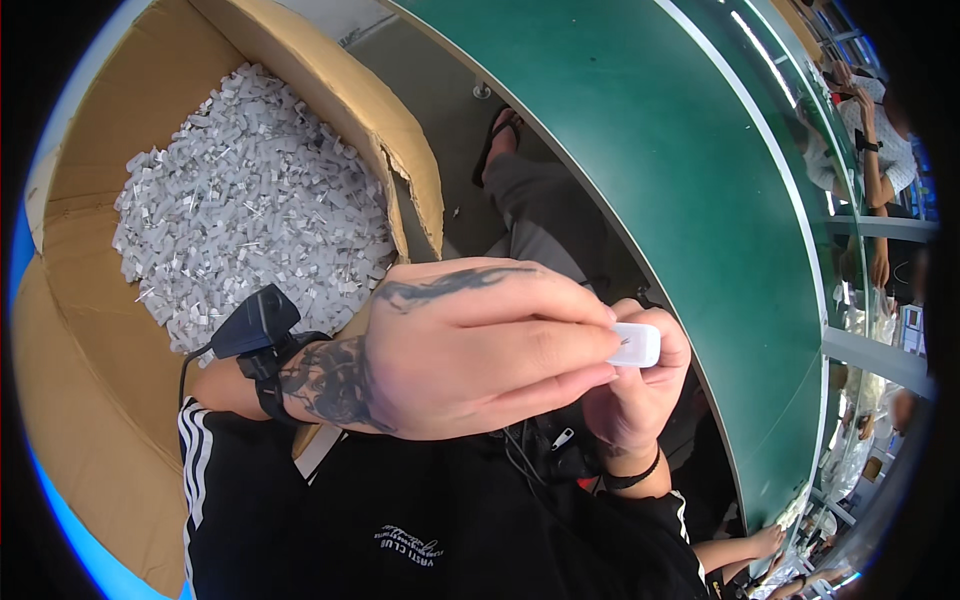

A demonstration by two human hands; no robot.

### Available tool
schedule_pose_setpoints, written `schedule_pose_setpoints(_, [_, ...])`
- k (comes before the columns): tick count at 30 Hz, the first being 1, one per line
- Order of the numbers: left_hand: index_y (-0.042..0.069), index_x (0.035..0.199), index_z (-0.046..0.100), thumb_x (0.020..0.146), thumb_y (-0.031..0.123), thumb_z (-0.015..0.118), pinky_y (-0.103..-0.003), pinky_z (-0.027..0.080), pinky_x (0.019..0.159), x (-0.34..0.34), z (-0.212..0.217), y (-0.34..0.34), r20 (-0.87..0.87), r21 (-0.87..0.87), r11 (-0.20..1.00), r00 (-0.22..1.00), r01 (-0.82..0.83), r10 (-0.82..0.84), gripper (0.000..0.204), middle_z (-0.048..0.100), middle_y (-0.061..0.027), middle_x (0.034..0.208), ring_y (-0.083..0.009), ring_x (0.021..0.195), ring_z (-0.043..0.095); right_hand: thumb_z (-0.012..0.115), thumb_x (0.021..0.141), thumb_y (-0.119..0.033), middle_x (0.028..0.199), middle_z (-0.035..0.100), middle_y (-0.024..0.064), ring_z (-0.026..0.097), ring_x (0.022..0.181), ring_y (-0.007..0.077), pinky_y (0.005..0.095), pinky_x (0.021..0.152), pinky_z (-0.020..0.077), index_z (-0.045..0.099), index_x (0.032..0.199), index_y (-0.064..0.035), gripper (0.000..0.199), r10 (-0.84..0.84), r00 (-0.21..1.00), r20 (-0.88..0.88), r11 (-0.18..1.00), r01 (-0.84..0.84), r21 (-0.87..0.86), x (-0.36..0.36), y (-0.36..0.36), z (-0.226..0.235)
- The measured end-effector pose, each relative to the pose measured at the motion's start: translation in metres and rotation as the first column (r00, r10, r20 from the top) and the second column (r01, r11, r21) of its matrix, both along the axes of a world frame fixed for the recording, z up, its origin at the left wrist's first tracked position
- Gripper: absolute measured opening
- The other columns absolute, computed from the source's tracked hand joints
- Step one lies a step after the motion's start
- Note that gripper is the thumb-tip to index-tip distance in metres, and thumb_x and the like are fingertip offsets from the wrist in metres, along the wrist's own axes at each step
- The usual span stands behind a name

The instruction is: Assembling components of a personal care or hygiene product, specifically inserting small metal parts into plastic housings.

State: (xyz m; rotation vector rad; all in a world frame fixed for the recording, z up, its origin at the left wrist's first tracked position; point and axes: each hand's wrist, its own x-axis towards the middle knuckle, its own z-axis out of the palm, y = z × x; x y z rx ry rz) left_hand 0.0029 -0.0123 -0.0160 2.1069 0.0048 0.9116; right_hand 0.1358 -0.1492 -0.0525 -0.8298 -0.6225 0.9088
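Note:
A small white plastic piece with rounded corners (640, 345) is held up in front of me, between both hands. My left hand (480, 350), tattooed on its back and wrist, reaches across from the left, and its closed fingertips pinch the near end of the piece. Just beyond it, my right hand (645, 395) is curled around the other side of the piece, thumb and bent fingers against it. The left fingers partly hide both the piece and the right fingertips.
At the left stands a big open cardboard box (70, 340) holding a heap of small whitish plastic parts with metal bits (260, 210). A green table (690, 210) curves along the right. Other people (880, 140) work beyond it. A black device (258, 325) is strapped to my left wrist.

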Motion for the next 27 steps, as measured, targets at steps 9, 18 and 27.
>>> schedule_pose_setpoints(9, [0.002,0.096,0.069,0.066,0.008,0.084,-0.024,0.052,0.059,0.007,0.010,-0.004,-0.046,-0.202,0.978,0.998,-0.060,0.052,0.034,0.066,-0.0093,0.091,-0.0171,0.071,0.065,0.071,0.080,-0.002,0.087,0.065,0.0159,0.060,0.072,0.0148,0.0241,0.064,0.0465,0.062,0.092,0.0034,0.015,-0.097,0.977,0.192,0.995,0.099,0.002,0.003,-0.007,-0.005])
schedule_pose_setpoints(18, [0.000,0.096,0.070,0.066,0.002,0.082,-0.024,0.051,0.057,0.004,0.003,-0.005,-0.133,-0.249,0.968,0.989,0.036,-0.071,0.032,0.065,-0.0075,0.087,-0.0156,0.070,0.064,0.067,0.077,0.006,0.081,0.066,0.0125,0.058,0.066,0.0122,0.0219,0.057,0.0448,0.065,0.084,0.0033,0.008,-0.144,0.863,0.484,0.983,0.183,-0.034,0.006,-0.011,0.005])
schedule_pose_setpoints(27, [0.001,0.096,0.070,0.067,0.004,0.083,-0.025,0.051,0.059,0.000,0.001,-0.005,-0.113,-0.317,0.947,0.993,-0.049,0.014,0.032,0.066,-0.0080,0.088,-0.0159,0.070,0.064,0.070,0.081,-0.001,0.087,0.065,0.0145,0.060,0.074,0.0165,0.0262,0.063,0.0470,0.060,0.092,0.0026,0.016,-0.057,0.953,0.297,0.989,0.093,-0.111,0.001,-0.006,0.002])
